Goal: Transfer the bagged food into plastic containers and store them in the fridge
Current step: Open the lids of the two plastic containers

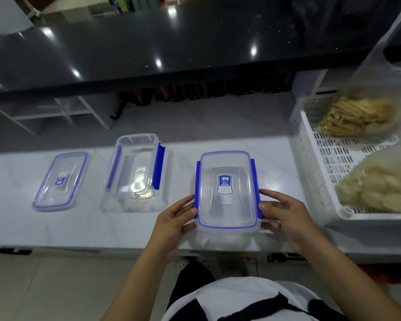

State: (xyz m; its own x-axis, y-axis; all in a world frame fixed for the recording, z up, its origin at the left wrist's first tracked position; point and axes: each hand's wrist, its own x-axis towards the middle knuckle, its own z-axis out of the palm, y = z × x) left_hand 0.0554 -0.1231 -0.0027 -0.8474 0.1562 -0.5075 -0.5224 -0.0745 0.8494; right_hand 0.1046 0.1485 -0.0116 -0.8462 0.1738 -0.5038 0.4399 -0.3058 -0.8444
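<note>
A white marble-patterned tabletop [102, 225] carries the work, with a glossy black raised counter [171, 42] along its far side. At the right end sits a white perforated plastic basket [320, 172], which crowds the space just beside the right hand. In it lie two clear plastic bags of food: a far bag of brownish dried strips [359, 114] and a near bag of pale yellowish pieces [380, 184].

There are two clear rectangular plastic containers with blue side clips and two clear lids edged in blue. A loose lid [60, 180] lies flat at the left; just right of it stands an open, empty container [134, 167] with its clips swung out. The other container, a lidded one [227, 191], sits near the front edge, with its labelled lid on top.

The left hand [174, 221] grips the lidded container's left side, fingertips on the blue clip. The right hand [283, 214] grasps its right side, thumb against the other clip. The container is between the two hands.
</note>
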